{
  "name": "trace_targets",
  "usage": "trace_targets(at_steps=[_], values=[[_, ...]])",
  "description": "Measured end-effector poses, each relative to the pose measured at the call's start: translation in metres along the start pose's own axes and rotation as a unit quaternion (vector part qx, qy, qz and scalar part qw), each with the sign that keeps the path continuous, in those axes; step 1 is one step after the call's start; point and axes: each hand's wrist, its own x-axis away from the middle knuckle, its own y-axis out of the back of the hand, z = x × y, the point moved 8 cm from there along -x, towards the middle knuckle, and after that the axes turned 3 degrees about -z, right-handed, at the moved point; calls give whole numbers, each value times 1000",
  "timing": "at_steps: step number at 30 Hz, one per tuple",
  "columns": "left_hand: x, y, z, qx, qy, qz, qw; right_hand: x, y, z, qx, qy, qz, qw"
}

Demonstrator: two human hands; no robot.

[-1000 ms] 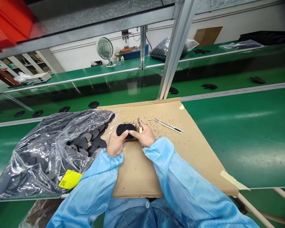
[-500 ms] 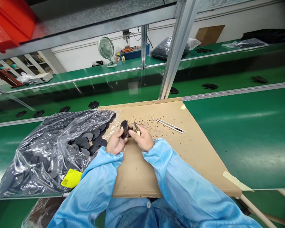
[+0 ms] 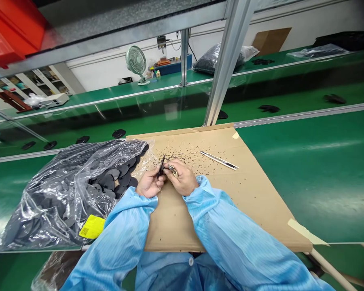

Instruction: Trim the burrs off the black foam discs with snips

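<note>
Between your blue fabric sleeves [image 3: 236,226], your left hand [image 3: 149,184] grips a thin black disc [image 3: 161,166], turned almost edge-on above the brown cardboard sheet [image 3: 176,226]. Your right hand [image 3: 182,178], fingers curled, grasps a small metal hand tool with pale yellow handles [image 3: 173,171] just beside the disc; whether the tool's tip touches it, you cannot tell from here.

The cardboard's front edge runs close to your body, its right edge slanting away past a strip of cream tape [image 3: 305,231] at the near corner. Near your left sleeve, a clear plastic bag [image 3: 45,206] of black discs, bearing a yellow label [image 3: 92,227], crowds that side; your right has the wider stretch of cardboard.

Beyond your fingers, tiny black specks [image 3: 186,157] dot the sheet near a slim white-and-black cutter [image 3: 219,160]. The green table [image 3: 294,173] extends to the right. Farther off, a silver metal post [image 3: 226,66] rises behind the sheet, and a pale green fan [image 3: 136,60] stands on a distant green surface.
</note>
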Motion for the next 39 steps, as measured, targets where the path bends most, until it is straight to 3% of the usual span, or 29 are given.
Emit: trace_targets(at_steps=[10,14,16,19,22,25,28,30,33,36,39], values=[[-4,2,-4,-53,-90,5,995,1,3,0,-3,-13,-37,999],[-2,-2,-22,-43,-204,13,978,3,1,-12,-85,-110,-68,988],[3,-3,-36,-33,-273,14,961,7,-9,-27,-178,-207,-58,960],[11,-6,-46,-57,-313,16,948,16,-26,-45,-327,-336,-40,882],[20,-7,-54,-106,-343,8,933,22,-35,-53,-410,-407,-29,815],[28,-5,-62,-151,-392,-10,907,25,-39,-56,-452,-446,-23,772],[30,-2,-66,-216,-435,-25,874,26,-38,-58,-443,-456,-32,771],[30,-2,-66,-283,-464,-29,839,23,-29,-61,-397,-437,-60,805],[35,-6,-66,-383,-537,-40,751,17,-15,-62,-338,-395,-98,848],[44,-11,-62,-441,-602,-55,663,15,-15,-61,-353,-400,-84,841],[49,-14,-59,-464,-622,-70,627,15,-17,-62,-372,-415,-73,827]])
